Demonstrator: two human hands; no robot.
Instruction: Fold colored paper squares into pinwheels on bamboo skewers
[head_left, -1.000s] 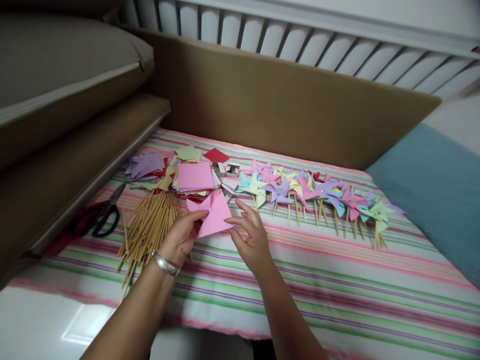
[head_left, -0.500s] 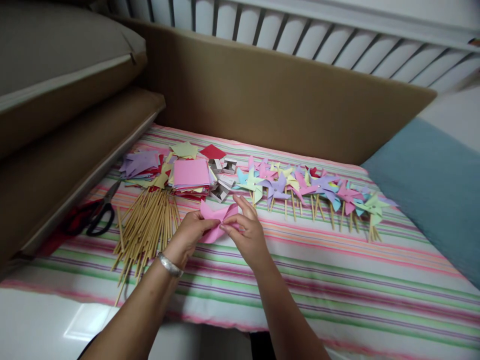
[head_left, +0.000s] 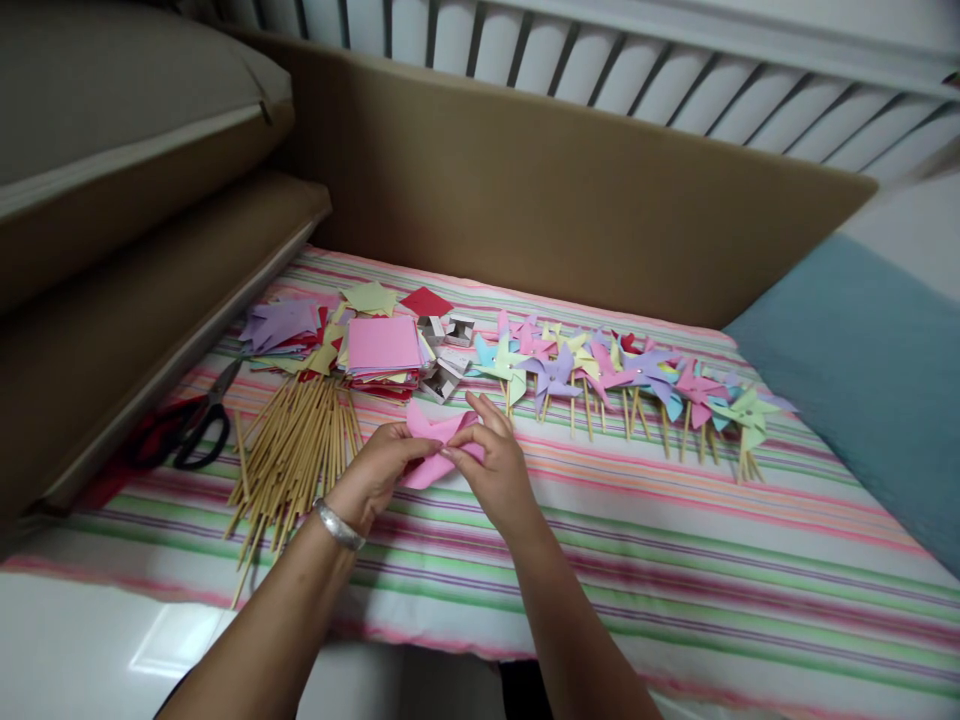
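Note:
A pink paper pinwheel (head_left: 424, 474), its points folded inward, is held up between my two hands over the striped cloth. My left hand (head_left: 382, 465), below which a silver bracelet circles the wrist, pinches it from the left with thumb and fingers. From the right, the thumb and forefinger of my right hand (head_left: 491, 462) close on the middle of the paper, with the other fingers raised. Whether a pin sits in the centre is too small to tell. Just beyond lie a stack of square paper (head_left: 384, 345) and small open boxes (head_left: 442, 373).
Many wooden sticks (head_left: 292, 460) fan out at left, beside black-handled scissors (head_left: 201, 428). Loose cut paper (head_left: 279, 328) lies behind them. Finished pinwheels on sticks (head_left: 553, 376) stretch along the right. A brown board (head_left: 555, 190) stands at the back, cushions (head_left: 165, 240) at left.
The hands stay nearly in place around the pink paper, whose upper folds have shifted slightly. Nothing else has visibly moved.

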